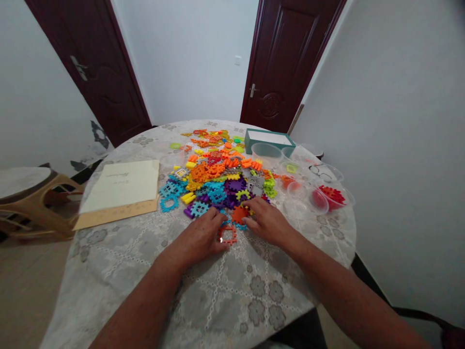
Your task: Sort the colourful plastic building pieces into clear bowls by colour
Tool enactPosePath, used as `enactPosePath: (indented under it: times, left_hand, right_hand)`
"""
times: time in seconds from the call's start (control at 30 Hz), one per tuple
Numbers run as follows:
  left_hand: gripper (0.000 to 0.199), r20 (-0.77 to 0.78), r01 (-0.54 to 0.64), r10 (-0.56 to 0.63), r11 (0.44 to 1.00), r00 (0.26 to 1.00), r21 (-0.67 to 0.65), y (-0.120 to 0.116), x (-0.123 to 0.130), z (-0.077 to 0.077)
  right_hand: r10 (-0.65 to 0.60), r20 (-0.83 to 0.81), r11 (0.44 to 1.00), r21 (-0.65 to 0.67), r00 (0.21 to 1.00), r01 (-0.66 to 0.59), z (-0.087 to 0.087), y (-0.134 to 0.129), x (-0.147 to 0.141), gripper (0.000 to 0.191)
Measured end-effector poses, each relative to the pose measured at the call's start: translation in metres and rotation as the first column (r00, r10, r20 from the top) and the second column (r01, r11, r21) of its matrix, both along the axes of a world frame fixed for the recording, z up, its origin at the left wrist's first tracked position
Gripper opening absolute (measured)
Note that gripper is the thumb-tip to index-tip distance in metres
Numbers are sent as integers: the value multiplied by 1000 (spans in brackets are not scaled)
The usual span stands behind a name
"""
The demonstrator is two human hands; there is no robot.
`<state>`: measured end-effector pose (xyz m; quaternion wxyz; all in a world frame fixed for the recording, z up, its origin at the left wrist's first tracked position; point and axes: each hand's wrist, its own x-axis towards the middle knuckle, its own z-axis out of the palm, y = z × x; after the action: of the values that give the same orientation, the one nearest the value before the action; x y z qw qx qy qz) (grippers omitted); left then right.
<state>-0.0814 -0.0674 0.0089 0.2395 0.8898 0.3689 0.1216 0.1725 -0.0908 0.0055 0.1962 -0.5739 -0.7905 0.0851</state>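
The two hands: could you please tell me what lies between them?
In the head view, an orange frame, a solid orange piece and some blue pieces lie between the left hand and right hand.

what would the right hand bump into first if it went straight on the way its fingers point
Most likely the orange-red gear-shaped piece, just ahead of the right hand; depth is unclear, so they may be touching.

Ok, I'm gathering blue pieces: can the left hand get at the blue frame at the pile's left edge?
Likely yes: the left hand is fairly near the blue frame, and bare tablecloth leaves a way between them, though its thumb is by an orange frame.
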Motion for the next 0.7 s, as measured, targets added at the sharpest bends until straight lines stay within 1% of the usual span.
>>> enactPosePath:
  times: [0.07,0.13,0.23,0.3,0.33,0.4,0.5,0.53,0.6,0.7]
  left_hand:
    - [31,-10,-11,11,1000,1000,-4,-1,0,0]
    - [25,-15,-9,9,1000,1000,-3,-2,-1,1]
    - [20,0,39,-39,999,999,30,-1,-1,1]
    - [21,7,77,-77,995,997,61,1,-2,0]
    - [25,10,70,-71,995,997,72,3,-2,-1]
    - [34,30,1,-3,997,1000,72,7,-2,-2]
    - [40,108,-130,131,991,985,-12,10,-4,-1]
    - [41,147,-157,166,985,975,-67,11,-4,0]
    - [42,237,-178,228,960,944,-217,10,-4,3]
    - [35,338,-140,318,878,886,-458,8,-1,8]
  right_hand:
    - [-24,1,1000,-1,1000,24,-7,2,-5,35]
    - [-26,-57,999,17,998,27,-13,2,-7,31]
    - [-26,-223,999,24,974,32,-19,2,-5,18]
    - [-56,-367,998,-38,929,45,-19,2,-2,9]
    - [-81,-444,995,-83,892,49,-19,3,0,8]
    - [-133,-592,984,-172,795,38,-18,3,2,13]
    - [-201,-764,959,-282,613,-37,-19,5,4,21]
    - [-218,-802,948,-309,557,-75,-19,5,4,24]
    - [-236,-855,931,-336,462,-145,-20,5,2,28]
    - [-266,-906,909,-350,330,-228,-24,3,-5,33]
